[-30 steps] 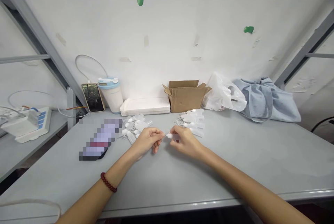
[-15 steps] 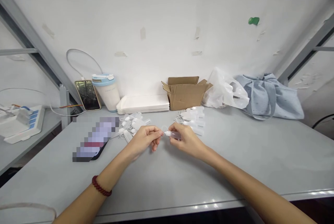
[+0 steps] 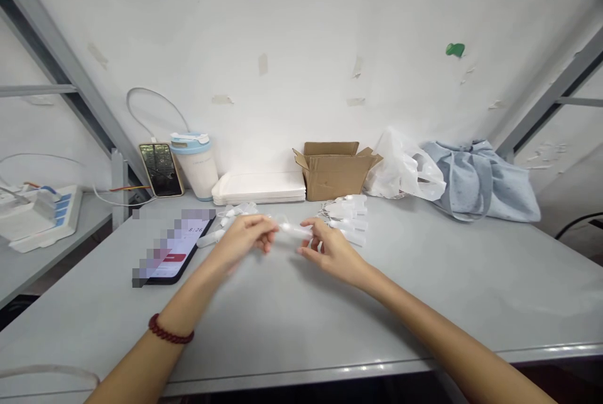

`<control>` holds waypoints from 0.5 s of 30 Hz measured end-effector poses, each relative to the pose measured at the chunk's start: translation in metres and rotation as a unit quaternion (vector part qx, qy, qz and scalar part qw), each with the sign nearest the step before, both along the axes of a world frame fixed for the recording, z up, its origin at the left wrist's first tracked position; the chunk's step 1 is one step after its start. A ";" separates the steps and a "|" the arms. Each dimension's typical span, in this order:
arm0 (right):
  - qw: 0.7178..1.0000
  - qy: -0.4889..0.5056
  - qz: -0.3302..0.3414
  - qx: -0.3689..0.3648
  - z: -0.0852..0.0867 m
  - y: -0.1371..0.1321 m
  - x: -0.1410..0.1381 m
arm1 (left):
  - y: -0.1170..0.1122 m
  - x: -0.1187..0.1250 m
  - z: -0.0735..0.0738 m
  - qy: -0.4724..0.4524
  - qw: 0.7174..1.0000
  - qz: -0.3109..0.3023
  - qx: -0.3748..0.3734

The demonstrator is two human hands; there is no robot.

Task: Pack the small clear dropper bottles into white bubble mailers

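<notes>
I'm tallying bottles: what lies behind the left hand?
Behind the left hand, several small whitish bottles show past its upper edge, near the flat-lying phone. The hand hides part of this cluster, so how many lie there cannot be told.

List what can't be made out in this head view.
Head view:
Small bottle: blurred, so its contact with the left hand is unclear.
Lying phone: screen partly pixelated.
Cardboard box: bottom inside hidden by its front wall.
Left bottle pile: partly behind the left hand.
</notes>
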State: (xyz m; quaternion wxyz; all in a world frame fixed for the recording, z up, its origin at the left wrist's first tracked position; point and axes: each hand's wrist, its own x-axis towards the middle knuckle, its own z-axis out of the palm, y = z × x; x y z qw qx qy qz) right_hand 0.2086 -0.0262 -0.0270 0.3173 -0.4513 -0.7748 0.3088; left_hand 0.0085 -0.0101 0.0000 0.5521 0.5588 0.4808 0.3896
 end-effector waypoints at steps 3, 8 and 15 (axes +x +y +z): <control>1.000 -0.019 -0.009 0.001 0.000 0.003 0.005 | 0.010 -0.026 0.009 0.027 0.984 0.163 0.071; 0.992 -0.085 -0.067 0.058 0.002 0.013 0.018 | 0.018 -0.057 0.015 0.083 0.964 0.225 0.119; 0.963 -0.211 -0.139 0.098 0.013 0.022 0.032 | 0.018 -0.063 0.015 0.210 0.961 0.161 0.086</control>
